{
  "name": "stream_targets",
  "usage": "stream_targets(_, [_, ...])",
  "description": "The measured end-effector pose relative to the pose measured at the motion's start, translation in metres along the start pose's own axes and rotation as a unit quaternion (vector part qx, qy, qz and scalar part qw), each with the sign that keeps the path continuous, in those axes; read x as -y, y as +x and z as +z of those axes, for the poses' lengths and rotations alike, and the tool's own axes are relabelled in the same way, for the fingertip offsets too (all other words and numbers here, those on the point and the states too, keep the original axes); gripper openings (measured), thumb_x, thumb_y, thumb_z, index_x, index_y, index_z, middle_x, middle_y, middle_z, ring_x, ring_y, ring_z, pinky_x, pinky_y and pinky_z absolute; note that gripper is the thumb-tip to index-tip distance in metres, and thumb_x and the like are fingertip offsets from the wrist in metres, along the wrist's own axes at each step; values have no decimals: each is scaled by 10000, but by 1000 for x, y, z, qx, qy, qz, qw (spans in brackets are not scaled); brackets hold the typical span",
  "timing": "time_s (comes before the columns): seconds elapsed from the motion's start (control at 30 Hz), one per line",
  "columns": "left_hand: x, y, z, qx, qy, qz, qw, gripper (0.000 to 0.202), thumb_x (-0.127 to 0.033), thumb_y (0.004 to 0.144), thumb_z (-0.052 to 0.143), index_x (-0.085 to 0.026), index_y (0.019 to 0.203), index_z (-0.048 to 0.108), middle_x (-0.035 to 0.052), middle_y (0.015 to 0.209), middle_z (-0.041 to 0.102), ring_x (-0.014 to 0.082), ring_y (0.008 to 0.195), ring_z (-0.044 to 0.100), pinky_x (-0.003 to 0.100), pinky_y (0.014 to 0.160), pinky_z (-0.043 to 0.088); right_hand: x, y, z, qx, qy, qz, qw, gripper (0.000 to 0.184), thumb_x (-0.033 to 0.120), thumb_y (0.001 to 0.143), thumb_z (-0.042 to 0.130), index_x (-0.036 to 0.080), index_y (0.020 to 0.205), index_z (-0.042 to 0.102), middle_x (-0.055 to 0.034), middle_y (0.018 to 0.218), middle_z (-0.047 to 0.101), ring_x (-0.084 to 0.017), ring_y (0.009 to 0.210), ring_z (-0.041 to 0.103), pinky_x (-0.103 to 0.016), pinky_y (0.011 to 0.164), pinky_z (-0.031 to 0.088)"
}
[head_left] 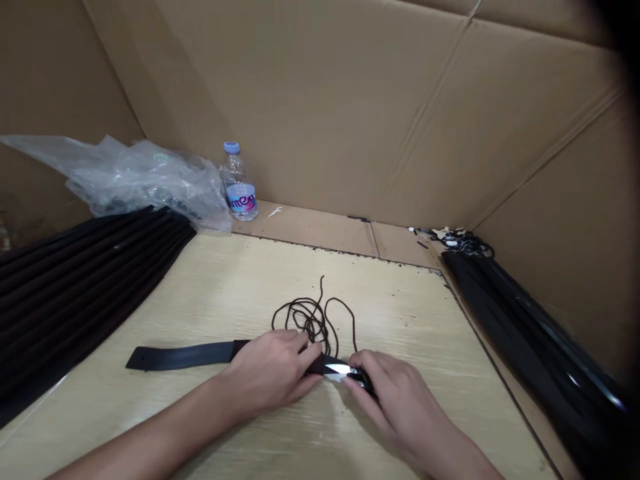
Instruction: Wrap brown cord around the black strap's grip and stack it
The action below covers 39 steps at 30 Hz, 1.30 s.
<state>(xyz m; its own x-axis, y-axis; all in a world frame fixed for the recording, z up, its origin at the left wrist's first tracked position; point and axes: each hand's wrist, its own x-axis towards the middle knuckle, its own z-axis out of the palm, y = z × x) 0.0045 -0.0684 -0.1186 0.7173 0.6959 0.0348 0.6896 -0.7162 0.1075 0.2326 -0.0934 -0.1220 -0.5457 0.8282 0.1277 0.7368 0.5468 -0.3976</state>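
A flat dark strap (183,357) with a small hole near its left end lies across the board. My left hand (277,367) is closed over its middle, where a dark brown covering shows on both sides of the fingers. In my right hand (400,393) is a pair of small snips (338,368) with shiny blades and dark handles. The blades point left, at the strap's right end by my left fingertips; whether they touch it I cannot tell. Behind both hands a thin dark brown cord (305,313) lies in loose loops, partly hidden by my left hand.
Many dark strips (100,260) are stacked on the left, with a clear plastic bag (150,177) behind them. A water bottle (242,190) stands at the back. Glossy black strips (520,327) lie along the right edge, near a heap of scraps (463,241). Cardboard walls (300,100) enclose the board.
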Motion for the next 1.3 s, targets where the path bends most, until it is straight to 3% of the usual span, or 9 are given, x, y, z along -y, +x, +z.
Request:
stream_targets(0.13, [-1, 0, 2, -3, -10, -7, 1000, 265, -409, 918, 431, -204, 1047, 538, 52, 874, 605, 223, 775, 596, 353, 687, 500, -2, -2, 6, -40, -14, -25, 999, 134, 324, 938, 457, 207, 923, 520, -51, 756, 649, -206, 648, 620, -293, 572, 434])
stream_targets(0.43, [-3, -1, 2, 4, -24, -21, 999, 282, -417, 929, 404, -207, 1066, 534, 54, 896, 597, 225, 788, 594, 371, 696, 510, -2, -4, 6, -61, -16, -16, 998, 149, 318, 940, 460, 194, 945, 541, -48, 731, 645, -187, 605, 607, -281, 540, 422])
stream_targets(0.93, [-3, -1, 2, -44, -40, -16, 998, 317, -435, 935, 386, -194, 1030, 569, 54, 846, 594, 205, 749, 588, 341, 675, 497, -3, -5, 8, -53, -19, -15, 998, 131, 304, 931, 477, 196, 918, 551, -44, 725, 622, -183, 616, 589, -281, 556, 401])
stream_targets(1.3, [-4, -1, 3, -36, -33, -21, 999, 297, -432, 932, 398, -196, 1001, 565, 52, 841, 589, 213, 761, 589, 344, 685, 491, 2, -5, 7, -69, -39, -28, 996, 115, 262, 925, 484, 188, 884, 561, -42, 705, 601, -178, 622, 580, -277, 560, 386])
